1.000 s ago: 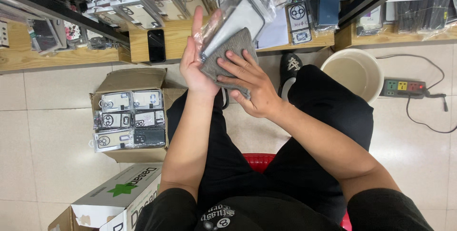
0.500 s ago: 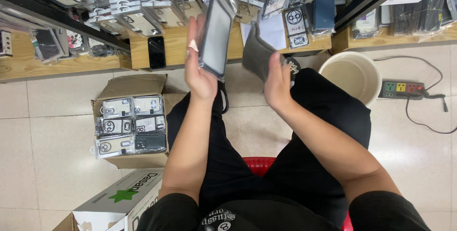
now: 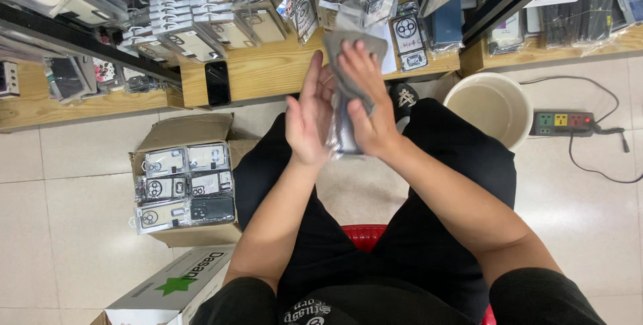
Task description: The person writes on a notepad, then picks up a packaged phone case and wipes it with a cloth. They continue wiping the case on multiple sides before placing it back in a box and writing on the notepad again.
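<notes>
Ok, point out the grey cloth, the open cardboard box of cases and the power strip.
grey cloth (image 3: 348,47): head view, upper fold above the right hand's fingers.
open cardboard box (image 3: 181,131): head view, back flap.
power strip (image 3: 562,123): head view, middle of its top face.

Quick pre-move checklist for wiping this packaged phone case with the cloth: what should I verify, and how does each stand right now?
1. Grey cloth held by right hand: ok, fingers press it onto the packaged phone case.
2. Packaged phone case supported: ok, left hand lies flat against its side.
3. Case held clear of the lap: ok, it is raised above the knees.
4. Wrapper intact: cannot tell, hands and cloth cover most of it.
5. Cardboard box of packaged cases within view: ok, open on the floor on the left.
6. Cream bucket clear of the power strip: ok, they sit apart.
</notes>
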